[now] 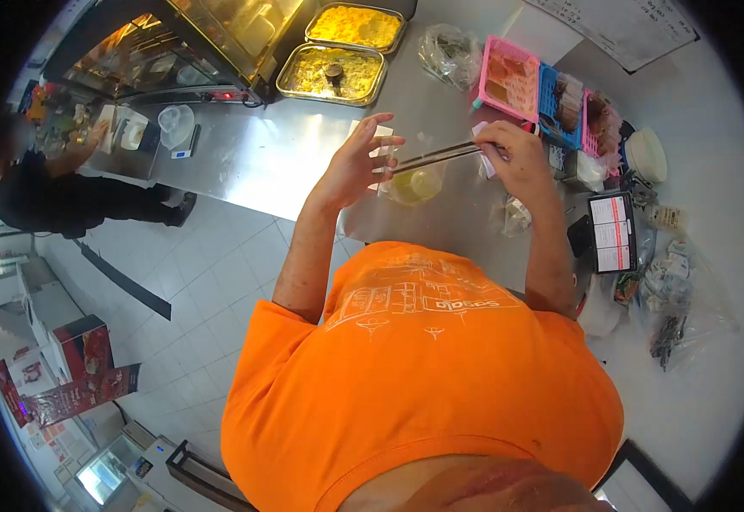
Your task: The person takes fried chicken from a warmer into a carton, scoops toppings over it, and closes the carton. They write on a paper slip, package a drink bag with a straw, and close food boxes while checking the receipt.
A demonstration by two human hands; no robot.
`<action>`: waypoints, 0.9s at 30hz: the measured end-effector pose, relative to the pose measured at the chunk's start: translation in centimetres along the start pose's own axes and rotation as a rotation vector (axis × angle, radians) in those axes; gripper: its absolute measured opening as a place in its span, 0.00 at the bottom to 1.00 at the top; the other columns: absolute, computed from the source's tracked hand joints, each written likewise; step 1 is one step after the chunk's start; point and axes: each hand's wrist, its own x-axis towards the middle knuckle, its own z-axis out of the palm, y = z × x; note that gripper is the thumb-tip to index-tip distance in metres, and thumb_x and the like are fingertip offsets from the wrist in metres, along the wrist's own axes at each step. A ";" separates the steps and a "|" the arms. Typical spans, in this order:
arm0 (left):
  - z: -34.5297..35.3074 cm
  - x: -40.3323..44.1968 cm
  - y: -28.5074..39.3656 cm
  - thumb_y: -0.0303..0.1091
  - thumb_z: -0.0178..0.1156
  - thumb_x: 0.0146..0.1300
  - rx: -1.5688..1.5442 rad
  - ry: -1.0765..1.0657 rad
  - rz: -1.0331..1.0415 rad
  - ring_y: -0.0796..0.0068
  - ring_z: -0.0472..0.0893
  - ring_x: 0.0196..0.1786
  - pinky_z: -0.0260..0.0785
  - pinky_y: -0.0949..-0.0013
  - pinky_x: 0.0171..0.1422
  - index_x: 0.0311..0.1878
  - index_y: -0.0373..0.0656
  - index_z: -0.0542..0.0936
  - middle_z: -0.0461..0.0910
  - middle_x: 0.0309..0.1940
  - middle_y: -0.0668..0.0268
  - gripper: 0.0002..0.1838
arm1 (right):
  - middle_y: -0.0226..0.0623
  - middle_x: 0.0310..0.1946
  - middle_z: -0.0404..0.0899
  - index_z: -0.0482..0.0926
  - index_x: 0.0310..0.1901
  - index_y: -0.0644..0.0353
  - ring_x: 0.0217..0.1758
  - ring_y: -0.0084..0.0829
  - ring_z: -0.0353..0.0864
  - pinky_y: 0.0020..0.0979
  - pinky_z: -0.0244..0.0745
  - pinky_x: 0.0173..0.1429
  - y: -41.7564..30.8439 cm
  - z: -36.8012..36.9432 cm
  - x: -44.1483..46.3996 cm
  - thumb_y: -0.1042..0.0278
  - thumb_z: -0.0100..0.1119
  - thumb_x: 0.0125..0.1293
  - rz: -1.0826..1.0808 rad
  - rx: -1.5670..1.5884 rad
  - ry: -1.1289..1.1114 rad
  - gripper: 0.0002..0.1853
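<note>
Tongs (440, 158), one pair, are grasped by the right hand (519, 160), left hand (356, 166) unclenched, two trays (329, 101) and three baskets (508, 112) beyond.

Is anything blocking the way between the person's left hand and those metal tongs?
Nothing visible is. The left hand is open right by one end of the tongs; the right hand holds the other. Whether the left touches them, I can't tell.
</note>
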 end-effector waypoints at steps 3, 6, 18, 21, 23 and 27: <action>-0.2 -0.1 0.0 0.62 0.51 0.75 -0.027 0.000 0.012 0.75 0.76 0.43 0.72 0.64 0.52 0.73 0.55 0.65 0.74 0.57 0.63 0.32 | 0.43 0.44 0.84 0.85 0.41 0.64 0.48 0.46 0.84 0.39 0.78 0.53 2.3 0.7 0.2 0.78 0.59 0.64 -0.069 -0.114 -0.037 0.07; -0.2 -0.1 0.1 0.61 0.50 0.76 -0.047 0.007 0.009 0.75 0.76 0.43 0.72 0.64 0.52 0.73 0.55 0.65 0.75 0.57 0.63 0.31 | 0.42 0.44 0.84 0.83 0.43 0.66 0.48 0.45 0.83 0.37 0.77 0.54 3.3 1.2 0.6 0.79 0.60 0.65 -0.144 -0.187 -0.068 0.07; -0.3 0.2 0.3 0.60 0.49 0.77 -0.039 0.026 0.029 0.74 0.76 0.43 0.72 0.64 0.51 0.73 0.56 0.66 0.77 0.57 0.63 0.29 | 0.41 0.46 0.81 0.83 0.45 0.64 0.50 0.41 0.83 0.36 0.79 0.54 3.2 2.4 1.9 0.78 0.58 0.64 -0.279 -0.238 -0.119 0.09; 0.2 0.4 0.1 0.61 0.49 0.76 -0.020 0.009 0.030 0.74 0.76 0.43 0.72 0.64 0.52 0.73 0.55 0.66 0.77 0.57 0.63 0.30 | 0.41 0.46 0.82 0.83 0.45 0.63 0.48 0.43 0.84 0.36 0.81 0.52 3.3 7.7 1.2 0.79 0.58 0.63 -0.388 -0.283 -0.140 0.10; 0.5 0.6 0.1 0.61 0.49 0.76 -0.008 0.007 0.025 0.74 0.76 0.43 0.72 0.64 0.52 0.73 0.55 0.65 0.77 0.57 0.63 0.30 | 0.43 0.47 0.82 0.83 0.43 0.63 0.49 0.44 0.84 0.38 0.81 0.53 3.0 10.9 1.1 0.76 0.57 0.63 -0.320 -0.182 -0.237 0.09; 0.2 0.6 -0.2 0.61 0.49 0.76 0.028 0.025 0.053 0.74 0.76 0.43 0.72 0.63 0.53 0.73 0.55 0.66 0.77 0.57 0.63 0.31 | 0.42 0.42 0.82 0.82 0.43 0.61 0.43 0.45 0.85 0.40 0.80 0.48 5.6 15.2 0.8 0.75 0.60 0.65 -0.317 0.050 -0.291 0.06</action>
